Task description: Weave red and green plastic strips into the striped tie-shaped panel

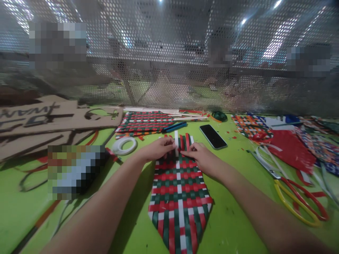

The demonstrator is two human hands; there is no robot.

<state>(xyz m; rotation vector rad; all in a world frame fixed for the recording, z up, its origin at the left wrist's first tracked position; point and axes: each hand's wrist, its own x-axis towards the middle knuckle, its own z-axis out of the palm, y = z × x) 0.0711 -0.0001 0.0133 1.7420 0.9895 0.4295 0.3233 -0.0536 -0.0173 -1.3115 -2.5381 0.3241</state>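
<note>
A woven piece of red, green and white flat strips (178, 183) lies on the green table, its pointed end toward me. At its far edge, my left hand (162, 148) is closed, with thumb and fingers pinching a white strip (176, 135) that stands up from the weave. My right hand (200, 155) rests on the far right part of the weave. Its index finger points left along a red strip, and the other fingers curl under; whether it pinches that strip I cannot make out. Loose red and green strip ends stick up between the hands.
Beyond the hands lie a phone (213, 136), blue-handled scissors (174, 127) and another woven piece (145, 121). A roll of white tape (124, 145) is at left, near cut cardboard (60, 116). Large red-and-yellow-handled scissors (299, 201) lie right. A perforated metal screen (169, 70) stands behind.
</note>
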